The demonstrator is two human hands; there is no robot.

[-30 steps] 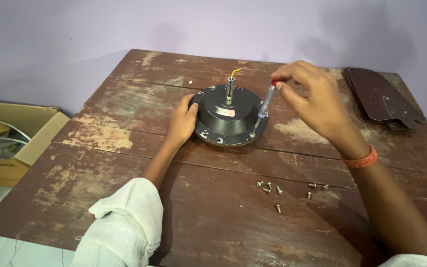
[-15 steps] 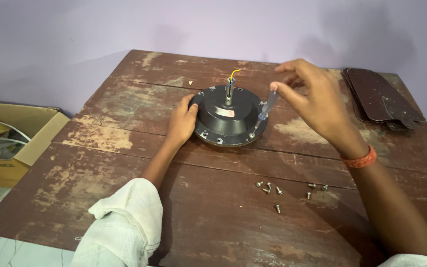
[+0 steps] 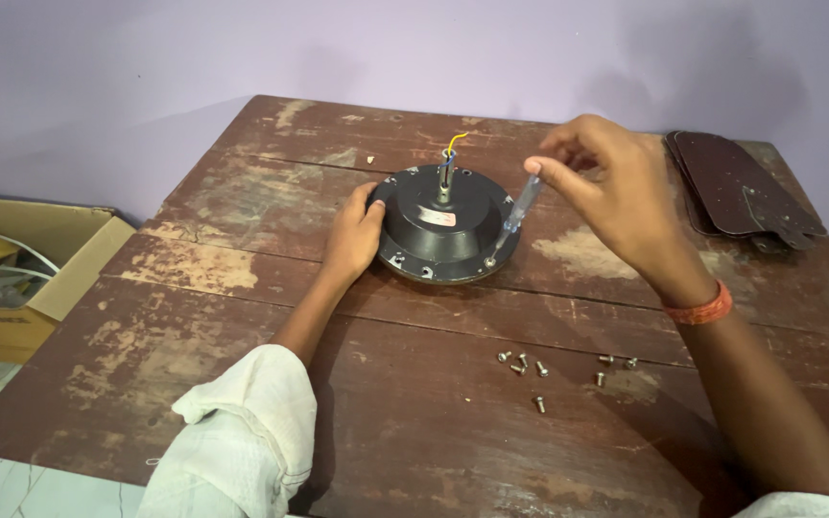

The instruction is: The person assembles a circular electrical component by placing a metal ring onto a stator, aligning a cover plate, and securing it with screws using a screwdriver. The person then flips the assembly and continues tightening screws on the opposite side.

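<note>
A person's left hand [image 3: 352, 240] is bracing the left rim of a round black motor housing [image 3: 445, 225] sitting mid-tabletop [image 3: 242, 317], its open grip pressed flat against it. The right hand [image 3: 616, 197] is pinching a clear-handled screwdriver [image 3: 515, 216] fingertip-tight, tip resting on the housing's right rim. Loose screws [image 3: 558, 366] are lying nearer.

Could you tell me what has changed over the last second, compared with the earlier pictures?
Very little. The right hand still grips the screwdriver, its tip staying at the rim of the black motor housing; only its fingers shifted slightly. The left hand still steadies the housing's side. The loose screws and the dark blades lie unmoved.
</note>
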